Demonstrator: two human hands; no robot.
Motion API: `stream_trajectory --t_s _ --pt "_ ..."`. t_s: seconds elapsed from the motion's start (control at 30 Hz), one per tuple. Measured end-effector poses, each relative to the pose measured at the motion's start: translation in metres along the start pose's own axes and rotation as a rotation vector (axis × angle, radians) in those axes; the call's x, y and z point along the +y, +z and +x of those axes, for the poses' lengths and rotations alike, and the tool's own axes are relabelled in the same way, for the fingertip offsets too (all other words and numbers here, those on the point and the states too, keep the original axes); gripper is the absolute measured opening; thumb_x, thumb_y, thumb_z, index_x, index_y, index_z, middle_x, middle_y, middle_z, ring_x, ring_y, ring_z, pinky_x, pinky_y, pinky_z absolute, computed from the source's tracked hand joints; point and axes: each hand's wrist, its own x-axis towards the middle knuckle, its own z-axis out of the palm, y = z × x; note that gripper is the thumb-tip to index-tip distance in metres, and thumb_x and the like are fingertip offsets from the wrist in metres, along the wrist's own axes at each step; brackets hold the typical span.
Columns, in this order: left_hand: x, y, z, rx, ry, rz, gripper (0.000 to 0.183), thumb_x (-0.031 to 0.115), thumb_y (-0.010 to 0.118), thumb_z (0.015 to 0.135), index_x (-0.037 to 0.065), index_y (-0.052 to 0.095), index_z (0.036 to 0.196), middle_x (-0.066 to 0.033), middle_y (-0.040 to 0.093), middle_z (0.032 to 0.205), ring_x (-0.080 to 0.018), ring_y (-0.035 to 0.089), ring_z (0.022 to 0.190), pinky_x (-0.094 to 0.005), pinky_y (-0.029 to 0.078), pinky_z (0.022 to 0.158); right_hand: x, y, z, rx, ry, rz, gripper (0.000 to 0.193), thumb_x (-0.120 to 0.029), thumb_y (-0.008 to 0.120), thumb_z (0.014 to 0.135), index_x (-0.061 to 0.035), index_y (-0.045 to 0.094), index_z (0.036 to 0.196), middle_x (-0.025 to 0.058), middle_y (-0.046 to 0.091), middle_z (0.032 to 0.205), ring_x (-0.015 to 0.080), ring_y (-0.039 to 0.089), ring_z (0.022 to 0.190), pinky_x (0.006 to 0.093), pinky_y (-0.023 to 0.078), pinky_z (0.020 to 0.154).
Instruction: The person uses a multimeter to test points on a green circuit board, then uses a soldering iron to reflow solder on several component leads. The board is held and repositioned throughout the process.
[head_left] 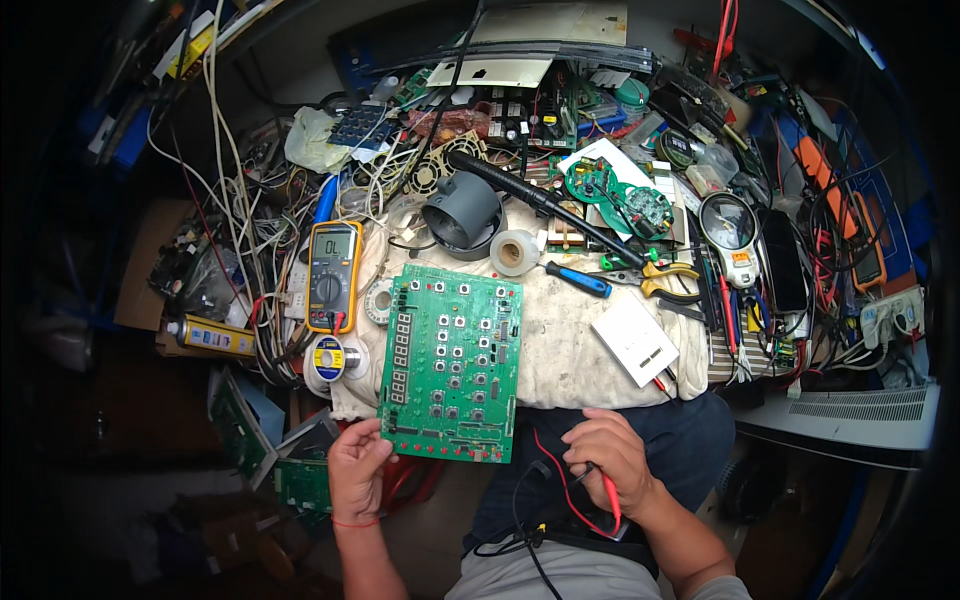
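A green circuit board point(470, 345) with push buttons and a column of digit displays lies partly on a pale cloth, its near edge jutting past the cloth. My left hand point(360, 465) grips the board's lower left corner between thumb and fingers. Held in my right hand point(610, 455), to the right of the board and apart from it, are test probes; the red test probe point(610, 490) shows best, and a dark one lies beside it, partly hidden by the fingers. Their red and black leads loop over my lap. A yellow multimeter point(333, 275) stands left of the board.
On the cloth point(570, 350) lie a white box point(636, 338), pliers point(668, 282), a blue-handled screwdriver point(580, 279), a tape roll point(515, 252) and a grey cup-shaped part point(462, 212). A solder spool point(329, 357) sits below the multimeter. Tangled cables and electronic parts crowd the back and sides.
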Motion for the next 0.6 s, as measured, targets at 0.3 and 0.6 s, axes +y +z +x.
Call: stream_trajectory --t_s 0.3,0.6 --pt "0.004 0.024 -0.015 -0.061 0.053 -0.17 0.035 -0.005 0.074 0.097 -0.006 0.065 0.13 -0.0172 0.077 0.117 -0.0209 0.076 0.097 -0.0323 0.063 0.083 0.001 0.008 0.002 -0.111 0.093 -0.009 0.024 0.003 0.074 0.085 -0.0053 0.07 0.106 0.0094 0.074 0.099 0.03 0.075 0.099 0.0525 0.056 0.104" --pt "-0.001 0.061 -0.033 -0.228 0.209 -0.119 0.044 -0.007 0.083 0.088 -0.006 0.065 0.129 -0.0181 0.07 0.122 -0.0229 0.074 0.103 -0.0347 0.064 0.088 0.001 -0.019 0.016 0.218 0.189 -0.162 0.019 0.002 0.08 0.083 -0.0027 0.075 0.101 0.0085 0.072 0.077 0.0269 0.067 0.063 0.037 0.053 0.063"
